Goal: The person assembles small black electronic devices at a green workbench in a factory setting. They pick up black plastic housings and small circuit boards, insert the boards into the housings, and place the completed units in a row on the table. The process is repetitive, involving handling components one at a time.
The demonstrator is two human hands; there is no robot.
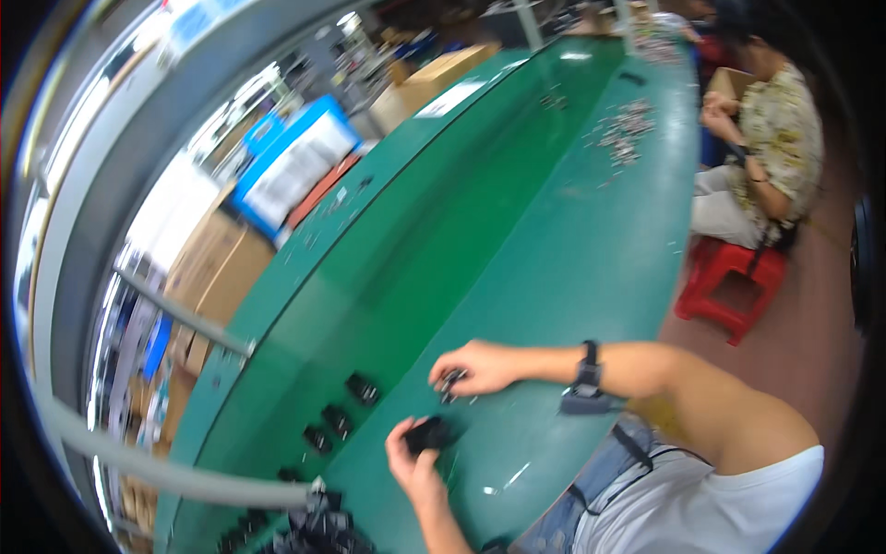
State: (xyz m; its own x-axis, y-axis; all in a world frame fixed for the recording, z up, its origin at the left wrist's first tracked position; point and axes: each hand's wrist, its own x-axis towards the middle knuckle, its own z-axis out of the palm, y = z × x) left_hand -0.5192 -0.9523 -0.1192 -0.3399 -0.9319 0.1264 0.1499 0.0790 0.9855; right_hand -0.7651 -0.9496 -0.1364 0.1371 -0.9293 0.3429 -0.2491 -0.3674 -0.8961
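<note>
My left hand (417, 466) is closed around a small black plastic part (429, 434), held low over the green bench (572, 268). Just beyond it, my right hand (484, 367) curls its fingertips down onto a small cluster of shiny metal pieces (450, 382) by the bench surface. Which single piece the fingertips grip is too small to tell. To the left of my hands, several similar black parts (363, 389) stand in a row on the darker green strip (406, 305).
A heap of black parts (318, 531) lies at the lower left. Farther up the bench are scattered metal pieces (628, 131). A co-worker (771, 138) sits at the right on a red stool (734, 286). Cardboard boxes (217, 268) and a blue bin (300, 166) line the left side.
</note>
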